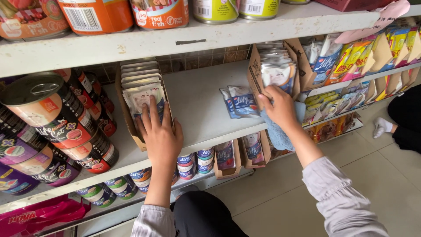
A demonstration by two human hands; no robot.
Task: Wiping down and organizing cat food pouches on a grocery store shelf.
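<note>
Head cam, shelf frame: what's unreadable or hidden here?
- Right hand: its grip on the blue cloth is hidden beneath the hand.
- Left hand: covers the front pouch in the left carton.
- Top-shelf cans: cut off by the frame's upper edge.
- Lower-shelf cans: partly hidden by the shelf edge.

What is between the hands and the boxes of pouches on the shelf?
Nothing visible. The left hand lies flat on the front pouch in the left box. The right hand, holding a blue cloth, touches the right box.
</note>
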